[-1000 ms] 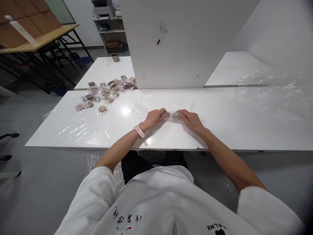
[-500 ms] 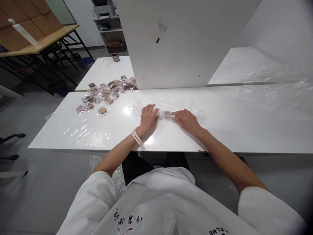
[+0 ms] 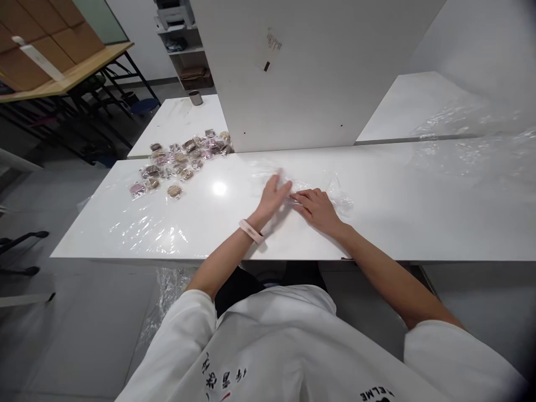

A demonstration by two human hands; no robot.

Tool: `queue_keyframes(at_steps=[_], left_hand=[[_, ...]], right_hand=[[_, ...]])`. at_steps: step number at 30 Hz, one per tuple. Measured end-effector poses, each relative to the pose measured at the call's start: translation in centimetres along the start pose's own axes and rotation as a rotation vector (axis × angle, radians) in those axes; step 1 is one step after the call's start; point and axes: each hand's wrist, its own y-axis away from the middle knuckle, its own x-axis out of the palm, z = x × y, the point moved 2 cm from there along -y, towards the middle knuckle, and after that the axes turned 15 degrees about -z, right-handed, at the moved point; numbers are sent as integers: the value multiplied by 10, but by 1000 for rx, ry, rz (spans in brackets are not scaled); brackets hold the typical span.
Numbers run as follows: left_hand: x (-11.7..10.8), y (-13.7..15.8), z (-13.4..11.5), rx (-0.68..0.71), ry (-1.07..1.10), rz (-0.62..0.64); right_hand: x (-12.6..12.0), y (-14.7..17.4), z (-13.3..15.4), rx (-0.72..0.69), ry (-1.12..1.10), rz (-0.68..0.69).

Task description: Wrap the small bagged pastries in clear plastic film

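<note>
A sheet of clear plastic film lies crumpled on the white table under and around both hands. My left hand is over the film, its thumb and fingers apart and slightly smeared by motion. Close beside it, my right hand pinches the gathered film between thumb and forefinger. The small pinkish wrapped piece seen earlier between the hands is now hidden. To the left lie several small round pieces in clear wrappers, brown, tan and pink.
The white table carries a tall white panel at its back. More plastic film spreads on the right, and another sheet lies at front left. A grey cup stands on the farther table.
My left hand has moved right, toward my right hand, and its fingers have lifted and spread. The pinkish piece is now covered. My right hand has hardly moved.
</note>
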Motion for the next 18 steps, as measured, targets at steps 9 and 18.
queue_keyframes(at_steps=[9, 18], left_hand=[[12, 40, 10, 525, -404, 129], [19, 42, -5, 633, -546, 23]], right_hand=[[-73, 66, -12, 508, 203, -516], [-60, 18, -32, 819, -417, -465]])
